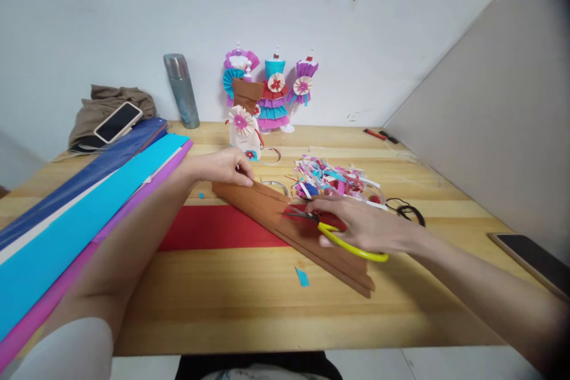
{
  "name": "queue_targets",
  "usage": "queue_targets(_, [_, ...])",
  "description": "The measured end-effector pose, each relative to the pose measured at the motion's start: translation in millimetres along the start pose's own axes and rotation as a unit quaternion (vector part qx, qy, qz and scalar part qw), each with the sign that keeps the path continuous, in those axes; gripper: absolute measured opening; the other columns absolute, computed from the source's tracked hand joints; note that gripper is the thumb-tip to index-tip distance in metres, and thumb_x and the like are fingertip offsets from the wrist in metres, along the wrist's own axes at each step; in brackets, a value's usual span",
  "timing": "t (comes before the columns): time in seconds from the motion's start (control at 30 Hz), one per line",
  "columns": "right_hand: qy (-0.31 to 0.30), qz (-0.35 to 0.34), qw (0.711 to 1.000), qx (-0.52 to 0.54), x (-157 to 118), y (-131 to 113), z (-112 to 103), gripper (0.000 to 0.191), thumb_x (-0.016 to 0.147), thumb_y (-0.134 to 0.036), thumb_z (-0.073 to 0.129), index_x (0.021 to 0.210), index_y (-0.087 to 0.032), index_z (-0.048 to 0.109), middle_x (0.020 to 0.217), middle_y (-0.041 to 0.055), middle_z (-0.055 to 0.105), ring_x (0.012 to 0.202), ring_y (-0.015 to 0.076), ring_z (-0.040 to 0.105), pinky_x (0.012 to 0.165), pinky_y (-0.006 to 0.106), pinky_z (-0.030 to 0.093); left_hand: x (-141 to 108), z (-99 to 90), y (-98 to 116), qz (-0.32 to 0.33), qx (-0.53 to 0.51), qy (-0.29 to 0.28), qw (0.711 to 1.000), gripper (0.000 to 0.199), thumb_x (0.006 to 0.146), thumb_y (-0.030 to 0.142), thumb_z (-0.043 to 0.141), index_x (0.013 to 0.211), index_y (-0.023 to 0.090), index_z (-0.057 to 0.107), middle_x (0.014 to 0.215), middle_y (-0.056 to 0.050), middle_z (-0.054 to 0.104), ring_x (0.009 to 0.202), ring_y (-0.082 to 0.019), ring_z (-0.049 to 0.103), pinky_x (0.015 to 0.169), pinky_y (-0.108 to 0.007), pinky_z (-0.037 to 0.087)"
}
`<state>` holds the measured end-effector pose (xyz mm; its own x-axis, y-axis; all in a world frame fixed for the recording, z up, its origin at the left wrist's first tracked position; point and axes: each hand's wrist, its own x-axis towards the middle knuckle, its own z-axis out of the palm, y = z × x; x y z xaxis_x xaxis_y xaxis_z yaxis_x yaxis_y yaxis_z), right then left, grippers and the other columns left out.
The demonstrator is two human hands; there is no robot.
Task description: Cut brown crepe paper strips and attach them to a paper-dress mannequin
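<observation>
A folded length of brown crepe paper [249, 202] lies slantwise over a strip of red paper [209, 228] on the table. My left hand [231, 167] pinches its upper left edge between thumb and fingers. In my right hand [350, 222] is a pair of scissors [351, 244] with yellow handles. Their blades are at the brown paper, near its middle, where a cut edge shows. Part of the brown sheet is hidden under the right hand. A small blue paper scrap [301, 276] sits just in front.
Small dress forms in paper dresses [274, 92] stand along the wall, beside a steel flask [181, 92]. Paper shreds [332, 177] are heaped behind my right hand. Long blue and purple paper sheets [93, 202] lie left. Phones rest at right [538, 258] and on a brown cloth [91, 110].
</observation>
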<state>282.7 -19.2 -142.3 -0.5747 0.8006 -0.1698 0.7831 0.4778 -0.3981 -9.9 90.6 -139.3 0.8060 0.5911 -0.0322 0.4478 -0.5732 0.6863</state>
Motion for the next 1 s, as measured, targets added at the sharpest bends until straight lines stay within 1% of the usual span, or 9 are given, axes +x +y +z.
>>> queue_targets(0.07, [-0.020,0.011,1.000,0.008,3.1,-4.1,2.8,0.040,0.081,-0.040,0.064,0.115,-0.019,0.066,0.103,0.0108,0.071,0.087,0.0256,0.066,0.073,0.033,0.048,0.1,0.8,-1.1,0.003,0.004,0.007,1.000,0.012,0.071,0.024,0.071,0.075,0.016,0.079,0.072,-0.002,0.073,0.066,-0.015,0.061,0.060,-0.022,0.041])
queue_targets(0.13, [-0.017,0.023,1.000,0.009,4.6,-5.1,4.9,0.041,0.082,-0.041,0.063,0.117,-0.019,0.064,0.102,0.0105,0.071,0.085,0.0254,0.065,0.071,0.032,0.046,-0.1,1.3,-1.7,0.002,0.012,0.015,1.000,0.012,0.071,0.023,0.070,0.077,0.017,0.079,0.073,-0.002,0.073,0.068,-0.015,0.062,0.061,-0.021,0.041])
queue_targets(0.27, [0.017,0.036,0.999,-0.013,5.2,-4.8,7.3,0.035,0.082,-0.044,0.064,0.107,-0.020,0.066,0.085,0.0078,0.070,0.072,0.0227,0.062,0.062,0.030,0.039,0.0,2.1,-2.0,0.004,0.015,0.013,1.000,0.011,0.073,0.022,0.069,0.076,0.016,0.078,0.071,-0.002,0.072,0.068,-0.015,0.063,0.061,-0.021,0.042])
queue_targets(0.33, [0.023,0.045,0.998,-0.026,5.1,-6.5,7.0,0.035,0.081,-0.043,0.065,0.106,-0.020,0.066,0.077,0.0063,0.069,0.067,0.0218,0.060,0.058,0.030,0.035,0.5,2.8,-2.3,0.015,0.014,0.017,1.000,0.010,0.074,0.022,0.070,0.075,0.016,0.078,0.070,-0.002,0.072,0.066,-0.014,0.062,0.060,-0.021,0.041])
queue_targets(0.47, [0.025,0.058,0.998,-0.028,4.8,-12.3,4.5,0.028,0.081,-0.042,0.066,0.098,-0.019,0.067,0.076,0.0069,0.070,0.067,0.0216,0.059,0.058,0.030,0.034,1.3,3.9,-2.6,0.016,0.015,0.024,0.999,0.010,0.073,0.022,0.070,0.074,0.015,0.078,0.068,-0.002,0.070,0.064,-0.014,0.059,0.059,-0.022,0.040])
queue_targets(0.6, [0.022,0.064,0.997,-0.034,5.8,-14.2,3.9,0.026,0.081,-0.045,0.065,0.089,-0.020,0.066,0.077,0.0067,0.071,0.068,0.0218,0.060,0.060,0.030,0.034,0.7,3.8,-1.4,0.003,0.016,0.023,1.000,0.013,0.074,0.024,0.069,0.076,0.014,0.077,0.068,-0.003,0.069,0.066,-0.015,0.058,0.060,-0.024,0.040])
queue_targets(0.77, [0.030,0.071,0.994,-0.071,6.8,-11.1,6.1,0.039,0.081,-0.056,0.062,0.096,-0.022,0.069,0.074,0.0066,0.071,0.066,0.0228,0.061,0.058,0.030,0.033,-0.7,3.1,0.5,-0.002,-0.009,0.030,0.999,0.010,0.071,0.022,0.071,0.073,0.014,0.077,0.069,-0.003,0.069,0.065,-0.014,0.058,0.061,-0.024,0.038])
queue_targets(0.9, [0.050,0.071,0.990,-0.115,5.3,-12.0,7.2,0.043,0.080,-0.058,0.062,0.105,-0.023,0.071,0.071,0.0067,0.071,0.064,0.0231,0.062,0.056,0.028,0.031,-1.3,2.6,-0.5,-0.002,-0.014,0.032,0.999,0.012,0.071,0.023,0.071,0.074,0.013,0.077,0.070,-0.003,0.070,0.066,-0.014,0.058,0.061,-0.023,0.039])
queue_targets(1.0, [0.061,0.072,0.984,-0.150,4.1,-15.4,7.4,0.042,0.080,-0.056,0.063,0.106,-0.024,0.073,0.065,0.0055,0.070,0.061,0.0226,0.063,0.054,0.027,0.028,-1.8,2.2,-1.6,-0.002,0.021,0.029,0.999,0.015,0.074,0.025,0.068,0.077,0.013,0.077,0.072,-0.003,0.070,0.068,-0.014,0.060,0.061,-0.022,0.040])
